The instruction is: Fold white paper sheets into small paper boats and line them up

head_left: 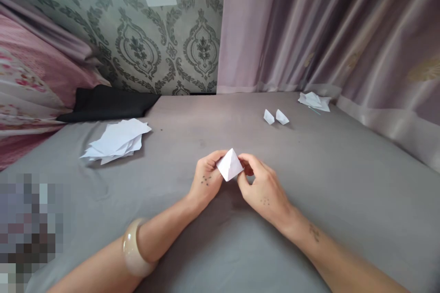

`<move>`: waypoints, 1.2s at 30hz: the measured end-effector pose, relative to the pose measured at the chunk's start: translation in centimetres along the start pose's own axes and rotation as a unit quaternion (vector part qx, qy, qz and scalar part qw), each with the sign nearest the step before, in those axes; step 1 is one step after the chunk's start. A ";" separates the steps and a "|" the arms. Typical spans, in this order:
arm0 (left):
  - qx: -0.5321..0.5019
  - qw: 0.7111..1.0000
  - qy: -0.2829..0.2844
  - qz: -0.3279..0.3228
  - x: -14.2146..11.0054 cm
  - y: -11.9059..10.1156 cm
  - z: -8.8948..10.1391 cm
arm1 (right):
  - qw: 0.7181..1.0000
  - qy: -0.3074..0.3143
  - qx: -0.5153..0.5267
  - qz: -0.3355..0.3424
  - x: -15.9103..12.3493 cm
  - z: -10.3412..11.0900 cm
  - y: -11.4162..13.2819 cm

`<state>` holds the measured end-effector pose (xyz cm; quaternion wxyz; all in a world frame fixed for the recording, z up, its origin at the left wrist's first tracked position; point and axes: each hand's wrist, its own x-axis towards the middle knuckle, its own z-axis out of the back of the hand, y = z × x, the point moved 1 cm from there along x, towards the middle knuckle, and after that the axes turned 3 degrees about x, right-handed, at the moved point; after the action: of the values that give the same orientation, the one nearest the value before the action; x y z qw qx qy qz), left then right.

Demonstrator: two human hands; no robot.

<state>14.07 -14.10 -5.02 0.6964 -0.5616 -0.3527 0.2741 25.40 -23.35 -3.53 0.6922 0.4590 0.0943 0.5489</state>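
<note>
A small folded white paper, diamond-shaped with a crease down its middle, is held up above the grey cloth surface. My left hand grips its left corner, the fingers partly hidden behind it. On the other side, my right hand pinches the right corner between thumb and fingers. Farther back stand two small folded paper pieces, a left one and a right one, close beside each other.
A loose stack of white paper sheets lies at the left, in front of a black cloth. More paper pieces lie at the back right by a thin bluish stick. Curtains and a patterned wall border the grey surface.
</note>
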 end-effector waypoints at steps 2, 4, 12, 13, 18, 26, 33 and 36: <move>0.052 0.999 0.005 -0.013 -0.1 0.1 0.2 | 0.988 0.033 0.133 -0.074 0.5 0.4 -0.2; 0.116 0.993 0.011 -0.033 -0.2 0.0 0.3 | 0.952 0.060 0.258 -0.156 1.0 0.8 -0.3; 0.128 0.989 0.068 -0.030 -0.6 -0.2 0.2 | 0.879 0.111 0.392 -0.247 1.5 1.0 -0.2; 0.112 0.991 0.075 -0.023 -0.5 -0.1 0.2 | 0.878 0.112 0.392 -0.250 1.6 1.1 -0.2; -0.029 0.989 0.142 0.033 0.1 0.0 0.2 | 0.876 0.131 0.390 -0.251 1.9 1.5 -1.1; -0.178 0.948 0.196 0.177 1.6 0.1 1.6 | 0.902 0.141 0.325 -0.247 2.8 1.5 -2.8; -0.101 0.963 0.156 0.196 2.0 0.0 1.7 | 0.924 0.173 0.272 -0.203 4.7 0.7 -1.7; -0.129 0.964 0.134 0.189 2.6 0.0 2.2 | 0.904 0.185 0.309 -0.232 5.8 0.6 -1.9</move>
<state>13.87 -10.74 -4.31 0.5942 -0.7351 -0.1757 0.2750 29.27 -18.76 -2.43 0.5937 0.5050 0.4893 0.3913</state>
